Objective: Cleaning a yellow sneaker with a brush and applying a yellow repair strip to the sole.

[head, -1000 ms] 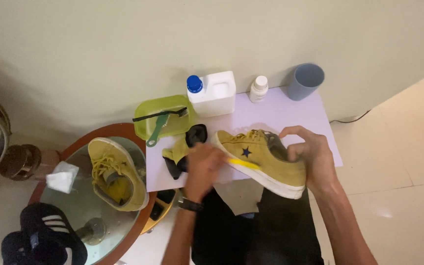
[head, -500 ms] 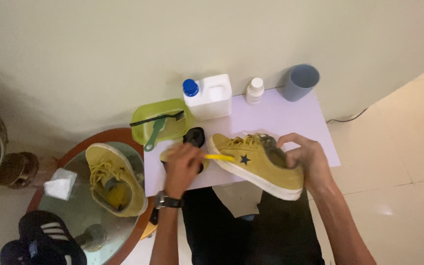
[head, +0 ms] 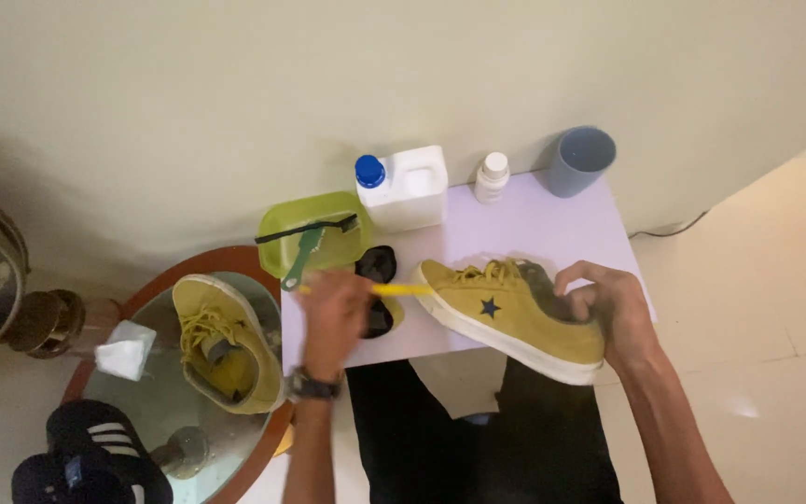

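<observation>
Both hands are working over a small white table: the left hand is gripping a yellow brush, its head hidden at the toe of a yellow shoe, while the right hand is clasping the heel, covering it. Behind are standing a white jug, a small bottle, a blue cup and a green tub.

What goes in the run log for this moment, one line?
left hand: holds yellow brush at shoe toe | right hand: grips shoe heel | table: jug, bottle, cup
</observation>
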